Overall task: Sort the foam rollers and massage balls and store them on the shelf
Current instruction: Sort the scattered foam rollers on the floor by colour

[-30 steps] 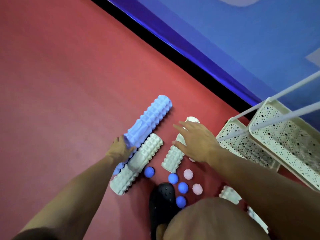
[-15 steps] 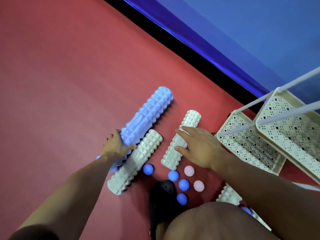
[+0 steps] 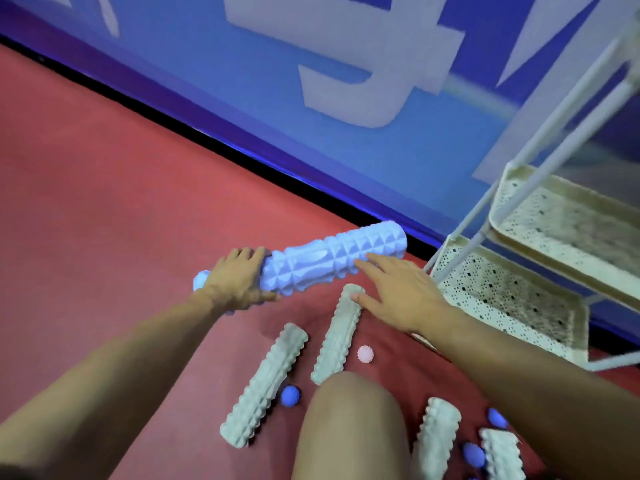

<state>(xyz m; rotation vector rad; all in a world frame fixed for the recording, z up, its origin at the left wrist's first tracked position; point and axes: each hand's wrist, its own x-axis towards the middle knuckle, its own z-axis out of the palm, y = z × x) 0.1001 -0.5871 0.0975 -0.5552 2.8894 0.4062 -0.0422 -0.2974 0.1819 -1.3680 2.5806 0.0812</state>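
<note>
A long pale-blue foam roller (image 3: 322,263) is lifted off the red floor, lying roughly level. My left hand (image 3: 235,280) grips its near end. My right hand (image 3: 398,292) is open, its fingertips touching the roller's far half. Below lie two white ridged rollers (image 3: 266,382) (image 3: 337,336) side by side. Two more white rollers (image 3: 438,441) (image 3: 502,455) lie at the bottom right. A pink spiky ball (image 3: 365,354) and blue spiky balls (image 3: 290,395) (image 3: 474,454) rest among them.
A cream perforated shelf rack stands at the right, with a lower tray (image 3: 509,296) and an upper tray (image 3: 568,230) on white poles. A blue wall (image 3: 277,81) runs behind the floor. My bare knee (image 3: 349,427) hides part of the floor at the bottom centre.
My left hand has lifted the blue roller off the floor and swung it toward the shelf. My right hand left the white roller and reached up to the blue one. The camera tilted up.
</note>
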